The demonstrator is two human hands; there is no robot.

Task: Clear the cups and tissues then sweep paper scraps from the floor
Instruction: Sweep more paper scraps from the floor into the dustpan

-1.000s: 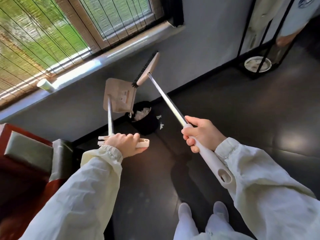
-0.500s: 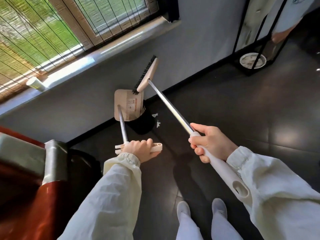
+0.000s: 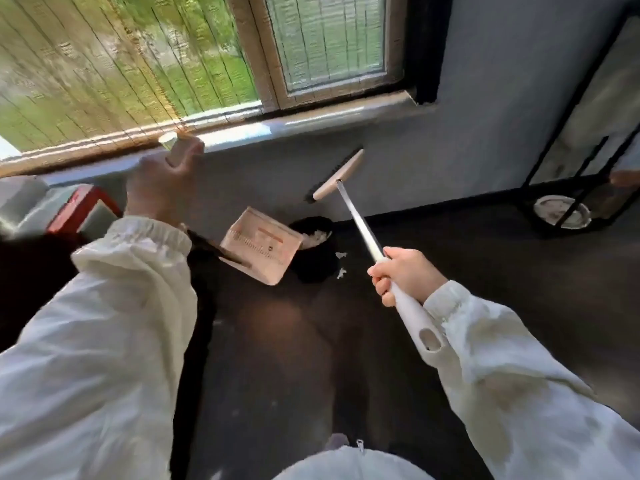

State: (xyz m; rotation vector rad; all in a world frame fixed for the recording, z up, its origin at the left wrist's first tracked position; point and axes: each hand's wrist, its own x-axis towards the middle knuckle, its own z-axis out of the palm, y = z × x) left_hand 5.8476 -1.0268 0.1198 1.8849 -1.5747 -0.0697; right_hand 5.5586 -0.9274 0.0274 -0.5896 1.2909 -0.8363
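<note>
My left hand, blurred by motion, reaches up to the window sill and its fingers curl round a white paper cup standing there. A beige dustpan is tilted low over the floor, its handle running under my left sleeve. Holding the white grip of a broom, my right hand keeps the broom head raised against the wall. A black bin with white tissues inside stands by the wall. Two paper scraps lie on the dark floor beside it.
A red armchair stands at the left under the sill. A black metal rack stands at the right with a plate on its lowest level. The floor is dark and glossy. My shoe tip shows at the bottom.
My left hand has left the dustpan handle and risen to the cup on the sill. The dustpan has tipped lower. My right hand still holds the broom.
</note>
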